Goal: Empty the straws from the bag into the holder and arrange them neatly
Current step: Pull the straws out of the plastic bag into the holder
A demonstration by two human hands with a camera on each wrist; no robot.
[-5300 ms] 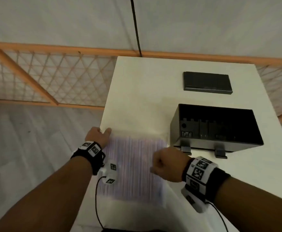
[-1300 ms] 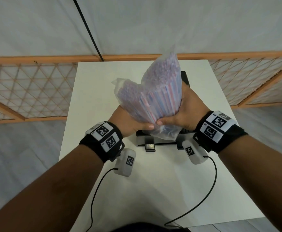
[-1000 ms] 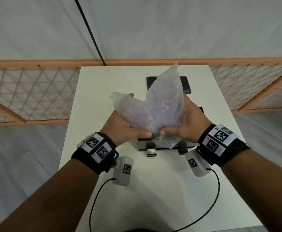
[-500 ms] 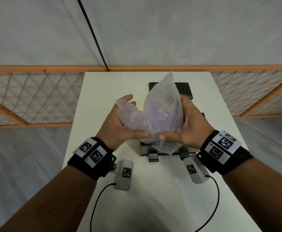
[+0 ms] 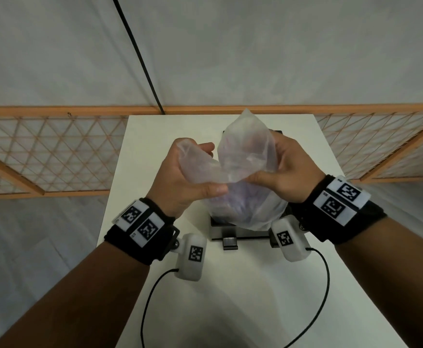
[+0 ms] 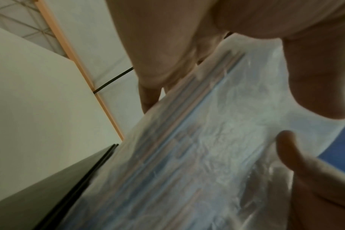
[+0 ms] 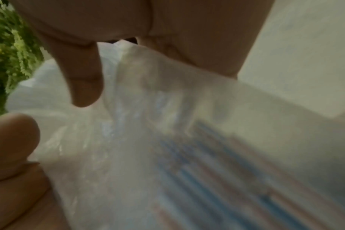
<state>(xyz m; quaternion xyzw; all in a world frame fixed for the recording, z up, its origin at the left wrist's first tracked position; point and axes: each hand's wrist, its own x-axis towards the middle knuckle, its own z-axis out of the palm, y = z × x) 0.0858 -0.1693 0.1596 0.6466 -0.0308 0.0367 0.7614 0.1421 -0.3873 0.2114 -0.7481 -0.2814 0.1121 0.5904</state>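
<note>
We are holding the bag [image 5: 245,177] in the air over the black holder [image 5: 240,233], mid-counter [image 5: 255,297], mouth pointing down. Left hand [image 5: 185,182] is gripping the bag's upper left corner, thumb pinching film; right hand [image 5: 284,172] is pinching the right side, fingers curled behind. The straws [image 6: 167,155] are sliding down inside the film, striped and blurred in both wrist views.

Risks, as we are judging them:
- Bag mouth is hanging near the holder's near wall; straws may be spilling over onto the counter.
- Straws are leaving at a slant, likely jamming crosswise.
- Thin film may be slipping from either pinch.
- Whether the mouth is fully open, we cannot tell.
</note>
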